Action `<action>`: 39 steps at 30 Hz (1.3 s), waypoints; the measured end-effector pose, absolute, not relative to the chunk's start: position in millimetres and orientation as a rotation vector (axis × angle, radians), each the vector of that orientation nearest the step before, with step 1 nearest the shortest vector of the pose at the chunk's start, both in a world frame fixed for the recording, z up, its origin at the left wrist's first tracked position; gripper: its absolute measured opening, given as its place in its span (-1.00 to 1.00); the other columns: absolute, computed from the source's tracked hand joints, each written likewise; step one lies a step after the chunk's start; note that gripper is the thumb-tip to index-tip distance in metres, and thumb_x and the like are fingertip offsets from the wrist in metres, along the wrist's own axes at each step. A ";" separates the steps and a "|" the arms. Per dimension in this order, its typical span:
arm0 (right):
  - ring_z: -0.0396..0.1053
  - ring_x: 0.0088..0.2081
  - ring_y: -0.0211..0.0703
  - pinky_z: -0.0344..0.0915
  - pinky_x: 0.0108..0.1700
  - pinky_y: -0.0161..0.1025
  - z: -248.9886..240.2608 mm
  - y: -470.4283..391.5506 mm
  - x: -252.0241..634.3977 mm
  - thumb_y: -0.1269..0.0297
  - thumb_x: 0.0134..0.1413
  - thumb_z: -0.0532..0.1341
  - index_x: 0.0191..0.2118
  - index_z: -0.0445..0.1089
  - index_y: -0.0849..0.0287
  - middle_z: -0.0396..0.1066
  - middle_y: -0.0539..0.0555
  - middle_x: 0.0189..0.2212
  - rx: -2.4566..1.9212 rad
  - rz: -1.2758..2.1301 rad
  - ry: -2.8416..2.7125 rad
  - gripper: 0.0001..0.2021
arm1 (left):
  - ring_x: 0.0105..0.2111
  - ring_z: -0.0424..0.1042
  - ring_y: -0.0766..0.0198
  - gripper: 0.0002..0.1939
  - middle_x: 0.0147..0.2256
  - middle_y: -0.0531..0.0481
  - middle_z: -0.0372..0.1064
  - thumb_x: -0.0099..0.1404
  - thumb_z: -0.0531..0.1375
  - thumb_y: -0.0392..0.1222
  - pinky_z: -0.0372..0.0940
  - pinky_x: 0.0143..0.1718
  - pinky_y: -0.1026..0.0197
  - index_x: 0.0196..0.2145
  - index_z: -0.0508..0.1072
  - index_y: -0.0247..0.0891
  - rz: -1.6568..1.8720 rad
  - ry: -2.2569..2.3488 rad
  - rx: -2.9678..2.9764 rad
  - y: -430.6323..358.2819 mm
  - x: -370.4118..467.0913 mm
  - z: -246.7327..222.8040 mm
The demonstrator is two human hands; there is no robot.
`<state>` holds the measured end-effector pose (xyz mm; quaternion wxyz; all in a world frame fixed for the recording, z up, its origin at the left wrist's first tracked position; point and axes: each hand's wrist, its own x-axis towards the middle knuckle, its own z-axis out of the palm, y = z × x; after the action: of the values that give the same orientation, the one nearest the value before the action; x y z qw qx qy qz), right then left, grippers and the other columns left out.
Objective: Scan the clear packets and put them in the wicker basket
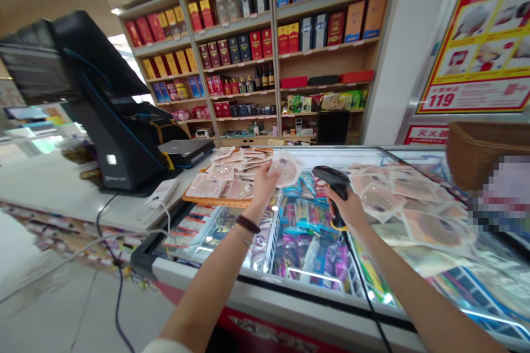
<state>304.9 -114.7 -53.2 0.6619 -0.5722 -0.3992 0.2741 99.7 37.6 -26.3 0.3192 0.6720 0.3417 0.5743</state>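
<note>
A flat, translucent, pinkish-white plastic packet (286, 169) is held at its near left edge by the left hand (264, 183), whose grip is closed in a pinch between thumb and fingers. The packet is raised just beside the right end of a shallow orange-brown woven basket (219, 202), in which similar packets are heaped in loose, overlapping layers. A glossy, see-through surface with a rounded outline inside is shown by the held packet, and its outer border is pale and thin; any fine print on it is too small to be read. By the right hand (351, 210), a black handheld barcode scanner (330, 175) is held, the grip being wrapped around its handle, with the head pointed toward the packet but kept apart from it. Whether its trigger is pressed cannot be told. A black cable (359, 270) is hung from the handle across the edge of a glass-topped chest freezer (194, 281), in which brightly coloured wrapped goods are seen. More flat, pale packets (433, 226) are spread over the glass at the right. On the white desk (78, 204) at the left, a black sales terminal (108, 138) is stood.
</note>
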 end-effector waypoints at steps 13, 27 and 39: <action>0.21 -0.74 -0.20 0.18 -0.60 -0.21 -53.0 -125.2 302.2 -0.27 -0.06 0.36 -0.55 0.26 0.02 0.28 -0.04 -0.77 -1.432 0.730 -1.049 -0.51 | -0.03 0.61 0.15 -0.55 0.00 -0.20 0.57 0.30 0.26 -0.31 0.48 0.02 0.14 0.13 0.32 -0.23 1.323 0.860 1.242 24.3 157.2 -107.7; 0.22 -0.74 -0.23 0.15 -0.61 -0.25 -54.3 -126.9 299.7 -0.24 -0.01 0.37 -0.56 0.29 0.05 0.28 -0.05 -0.78 -1.402 0.756 -1.122 -0.51 | -0.09 0.63 0.15 -0.50 -0.08 -0.17 0.59 0.28 0.25 -0.38 0.50 -0.04 0.16 0.16 0.29 -0.23 1.334 0.863 1.252 18.8 156.6 -106.1; 0.18 -0.76 -0.28 0.13 -0.66 -0.28 -42.4 -135.4 306.9 -0.24 -0.11 0.40 -0.56 0.30 0.07 0.27 -0.07 -0.76 -1.321 0.777 -1.037 -0.51 | -0.09 0.65 0.09 -0.54 -0.13 -0.18 0.61 0.23 0.32 -0.32 0.54 -0.04 0.09 0.08 0.39 -0.27 1.359 0.963 1.160 24.4 159.2 -104.3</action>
<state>306.9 -135.4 -42.4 0.6015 -0.5703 -0.4476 0.3355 159.2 24.4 -104.3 0.5278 0.4853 0.4031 0.5687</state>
